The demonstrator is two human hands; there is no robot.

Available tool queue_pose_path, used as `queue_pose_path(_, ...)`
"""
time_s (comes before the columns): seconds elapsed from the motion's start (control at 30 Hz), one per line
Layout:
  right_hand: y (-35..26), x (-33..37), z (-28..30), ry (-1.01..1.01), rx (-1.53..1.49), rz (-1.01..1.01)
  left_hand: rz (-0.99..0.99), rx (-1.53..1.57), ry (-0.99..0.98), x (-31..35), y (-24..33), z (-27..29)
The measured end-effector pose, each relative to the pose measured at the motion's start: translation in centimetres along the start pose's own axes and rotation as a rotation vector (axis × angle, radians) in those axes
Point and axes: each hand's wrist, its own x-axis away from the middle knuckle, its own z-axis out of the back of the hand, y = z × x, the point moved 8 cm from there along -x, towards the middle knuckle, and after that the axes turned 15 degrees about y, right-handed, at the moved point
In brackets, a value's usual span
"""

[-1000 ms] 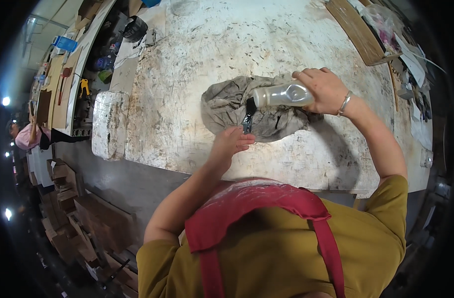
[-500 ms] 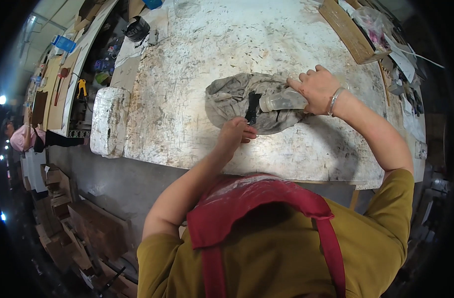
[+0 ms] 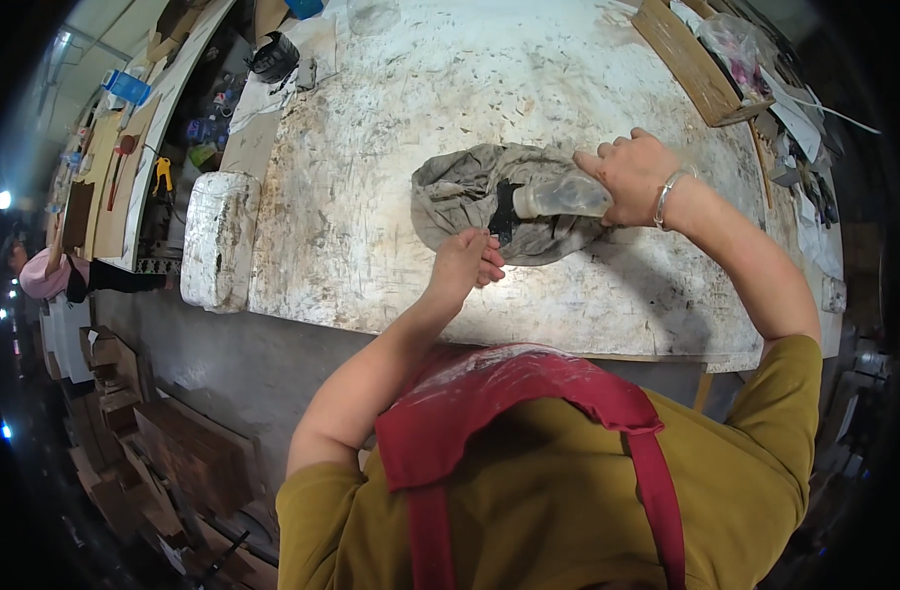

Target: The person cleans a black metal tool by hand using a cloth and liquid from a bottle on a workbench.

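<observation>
So there's a clear plastic bottle with a dark neck lying tipped on its side over a crumpled grey cloth, about mid-way across the scuffed white counter. The right hand has its fingers wrapped round the bottle's base end. The left hand pinches the cloth's near edge, fingers closed on it. A white foam block sits at the counter's left edge, well apart.
</observation>
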Motion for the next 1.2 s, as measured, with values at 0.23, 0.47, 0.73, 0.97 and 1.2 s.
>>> queue_pose_path(0.23,0.1,-0.1,-1.1,-0.064,-0.008,-0.012,-0.013,-0.105,0.024,0.6,1.0,0.1)
queue_pose_path(0.47,1.8,0.0,-0.6,0.009,0.008,-0.076,-1.125,-0.911,0.435,3.4,8.4,1.1)
queue_pose_path(0.73,0.6,0.4,-0.3,0.011,-0.100,-0.047,-1.349,-0.877,0.268,3.6,8.2,-0.9)
queue_pose_path(0.97,0.0,0.0,-0.7,0.024,-0.066,-0.032,-1.114,-0.749,0.406,3.7,7.4,2.6)
queue_pose_path(1.2,-0.5,-0.9,-0.6,-0.034,-0.044,-0.036,-1.142,-0.727,0.478,4.6,6.9,5.6)
